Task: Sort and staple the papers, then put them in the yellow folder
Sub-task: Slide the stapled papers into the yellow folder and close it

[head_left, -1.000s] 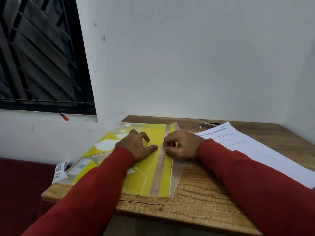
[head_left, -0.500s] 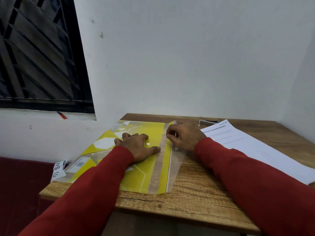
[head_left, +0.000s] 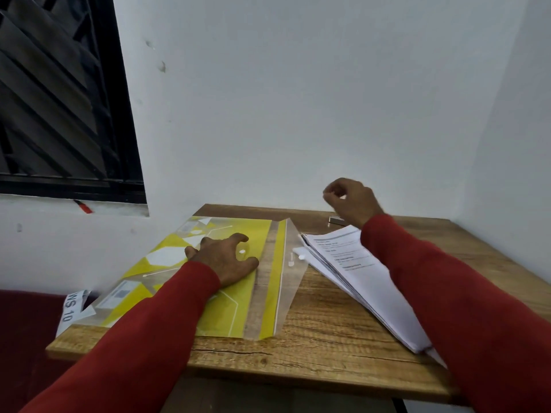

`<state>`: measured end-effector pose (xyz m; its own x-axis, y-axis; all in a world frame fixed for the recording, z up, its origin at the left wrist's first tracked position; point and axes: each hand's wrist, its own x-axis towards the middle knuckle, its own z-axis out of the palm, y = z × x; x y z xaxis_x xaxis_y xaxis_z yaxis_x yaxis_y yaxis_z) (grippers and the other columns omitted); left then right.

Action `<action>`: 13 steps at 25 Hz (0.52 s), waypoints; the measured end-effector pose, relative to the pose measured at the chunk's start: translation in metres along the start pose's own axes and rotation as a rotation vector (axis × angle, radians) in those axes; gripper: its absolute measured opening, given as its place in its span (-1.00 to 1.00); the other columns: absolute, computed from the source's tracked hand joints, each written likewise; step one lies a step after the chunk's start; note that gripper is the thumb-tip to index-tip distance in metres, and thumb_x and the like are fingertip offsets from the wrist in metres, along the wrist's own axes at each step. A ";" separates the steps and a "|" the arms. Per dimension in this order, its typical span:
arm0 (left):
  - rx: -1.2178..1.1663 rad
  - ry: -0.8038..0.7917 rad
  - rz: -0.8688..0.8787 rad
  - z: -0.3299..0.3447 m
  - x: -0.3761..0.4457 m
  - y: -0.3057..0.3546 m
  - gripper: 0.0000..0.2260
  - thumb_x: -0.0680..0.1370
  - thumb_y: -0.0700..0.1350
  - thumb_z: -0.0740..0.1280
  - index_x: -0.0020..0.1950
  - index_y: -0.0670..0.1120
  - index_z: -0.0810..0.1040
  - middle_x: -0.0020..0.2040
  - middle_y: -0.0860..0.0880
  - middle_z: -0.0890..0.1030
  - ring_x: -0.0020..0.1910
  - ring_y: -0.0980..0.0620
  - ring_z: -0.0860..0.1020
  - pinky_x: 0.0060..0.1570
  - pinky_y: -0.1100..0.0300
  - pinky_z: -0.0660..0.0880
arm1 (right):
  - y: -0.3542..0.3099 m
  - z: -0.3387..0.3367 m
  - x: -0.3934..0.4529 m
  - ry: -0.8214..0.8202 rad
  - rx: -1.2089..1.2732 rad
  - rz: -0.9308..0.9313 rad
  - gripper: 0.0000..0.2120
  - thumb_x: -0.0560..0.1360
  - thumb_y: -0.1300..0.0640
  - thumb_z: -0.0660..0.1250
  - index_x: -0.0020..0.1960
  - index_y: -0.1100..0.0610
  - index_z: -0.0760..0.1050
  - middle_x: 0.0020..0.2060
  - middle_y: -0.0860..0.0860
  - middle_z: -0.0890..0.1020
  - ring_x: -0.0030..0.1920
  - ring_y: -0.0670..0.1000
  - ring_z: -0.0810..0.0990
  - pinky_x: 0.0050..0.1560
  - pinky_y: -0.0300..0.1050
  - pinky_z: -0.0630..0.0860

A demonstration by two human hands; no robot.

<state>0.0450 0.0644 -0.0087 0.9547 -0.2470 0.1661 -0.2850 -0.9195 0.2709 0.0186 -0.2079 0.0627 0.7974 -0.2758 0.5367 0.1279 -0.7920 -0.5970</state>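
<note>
**Folder flap open, papers still outside**

Here the wooden table [head_left: 313, 347] carries everything, and its near edge shows a long crack in the grain. On the left half lies the yellow folder [head_left: 226, 308], flat, its left near corner reaching the table's left edge, its clear flap [head_left: 293, 281] folded out to the right onto the wood. The left hand [head_left: 225, 259] rests palm down on the folder's middle, fingers spread and nearly straight, holding nothing. Just right of the flap, the stack of papers [head_left: 357, 275] lies fanned along the table's right half, its far-left corner touching the flap's edge. Farther back, the right hand [head_left: 350, 201] hangs above the table's far edge, fingers curled inward; nothing can be seen in its grasp. Under it, a small metallic stapler [head_left: 334, 220] lies near the far edge.
</note>
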 end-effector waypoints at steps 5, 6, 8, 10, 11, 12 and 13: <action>0.062 -0.026 0.018 0.000 -0.001 0.001 -0.45 0.45 0.44 0.21 0.38 0.27 0.36 0.33 -0.05 0.52 0.43 -0.13 0.30 0.28 -0.15 0.22 | 0.091 -0.075 -0.003 -0.263 -0.578 0.409 -0.49 0.46 -0.16 0.41 0.29 0.12 0.51 0.28 0.10 0.57 0.28 0.13 0.52 0.29 -0.04 0.40; 0.066 -0.029 0.019 0.000 -0.002 0.001 -0.45 0.45 0.45 0.20 0.38 0.27 0.36 0.34 -0.05 0.52 0.43 -0.12 0.30 0.28 -0.15 0.22 | 0.105 -0.087 -0.009 -0.300 -0.588 0.449 -0.50 0.44 -0.16 0.42 0.27 0.10 0.54 0.22 0.08 0.60 0.21 0.12 0.55 0.23 -0.04 0.44; 0.067 -0.034 0.019 -0.001 -0.003 0.002 -0.43 0.45 0.47 0.19 0.39 0.27 0.36 0.35 -0.06 0.52 0.44 -0.12 0.29 0.29 -0.15 0.21 | 0.121 -0.103 -0.024 -0.327 -0.433 0.524 -0.62 0.38 -0.04 0.53 0.17 -0.01 0.61 -0.05 -0.04 0.66 -0.06 0.05 0.59 -0.04 -0.13 0.49; 0.070 -0.043 0.019 -0.001 -0.004 0.002 -0.42 0.44 0.48 0.18 0.39 0.27 0.36 0.36 -0.06 0.51 0.45 -0.12 0.28 0.31 -0.17 0.20 | 0.127 -0.107 -0.031 -0.312 -0.360 0.553 -0.61 0.25 0.02 0.63 0.05 -0.05 0.65 -0.16 -0.07 0.65 -0.22 0.00 0.56 -0.28 -0.21 0.41; 0.073 -0.045 0.019 -0.002 -0.004 0.002 -0.42 0.45 0.48 0.18 0.39 0.27 0.36 0.36 -0.05 0.51 0.45 -0.12 0.28 0.31 -0.17 0.20 | 0.130 -0.106 -0.032 -0.315 -0.369 0.539 -0.58 0.18 0.02 0.65 0.01 -0.03 0.66 -0.14 -0.06 0.67 -0.21 0.00 0.58 -0.29 -0.21 0.43; 0.076 -0.044 0.020 -0.003 -0.004 0.002 -0.42 0.45 0.49 0.18 0.39 0.26 0.36 0.36 -0.05 0.51 0.45 -0.12 0.28 0.30 -0.17 0.21 | 0.135 -0.105 -0.031 -0.318 -0.364 0.523 -0.55 0.10 -0.01 0.65 -0.03 -0.04 0.67 -0.12 -0.07 0.69 -0.16 0.01 0.63 -0.23 -0.17 0.51; 0.078 -0.043 0.018 -0.003 -0.005 0.002 -0.42 0.44 0.49 0.17 0.38 0.26 0.37 0.36 -0.05 0.51 0.45 -0.12 0.28 0.29 -0.16 0.21 | 0.140 -0.104 -0.028 -0.313 -0.353 0.512 -0.55 0.04 -0.03 0.64 -0.08 -0.06 0.68 -0.13 -0.09 0.70 -0.10 0.01 0.66 -0.09 -0.12 0.58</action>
<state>0.0395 0.0650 -0.0062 0.9527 -0.2752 0.1293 -0.2964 -0.9354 0.1929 -0.0475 -0.3678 0.0260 0.8456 -0.5337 0.0106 -0.4664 -0.7485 -0.4714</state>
